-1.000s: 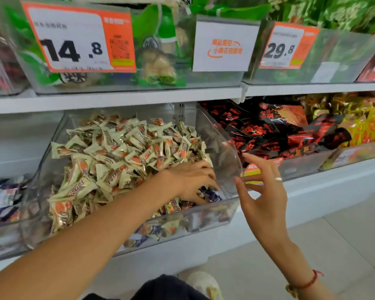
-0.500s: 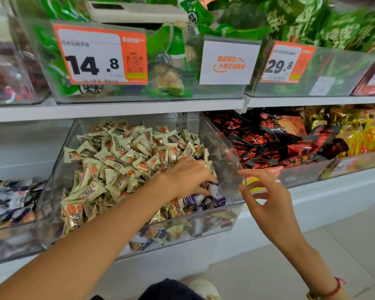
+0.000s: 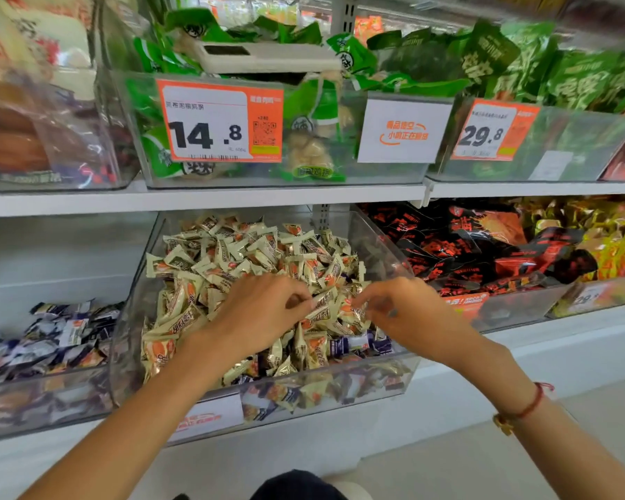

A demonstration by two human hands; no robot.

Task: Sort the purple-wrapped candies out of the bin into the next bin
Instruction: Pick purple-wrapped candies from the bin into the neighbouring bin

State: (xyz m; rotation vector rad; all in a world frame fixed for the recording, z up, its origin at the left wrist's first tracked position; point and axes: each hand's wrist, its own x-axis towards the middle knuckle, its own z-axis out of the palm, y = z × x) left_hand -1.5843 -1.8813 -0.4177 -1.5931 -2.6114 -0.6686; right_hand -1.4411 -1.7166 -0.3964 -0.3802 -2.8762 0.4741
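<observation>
While both hands dig in the clear bin [image 3: 130, 341], left hand [image 3: 264, 312] pinches a cream candy [image 3: 320, 301]; right hand [image 3: 408, 312] curls, grip unclear.

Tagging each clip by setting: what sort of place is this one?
Most likely a shop's snack aisle: orange price tags on clear bins, loose wrapped candies sold in bulk, and white shelves stacked with packaged snacks.
</observation>
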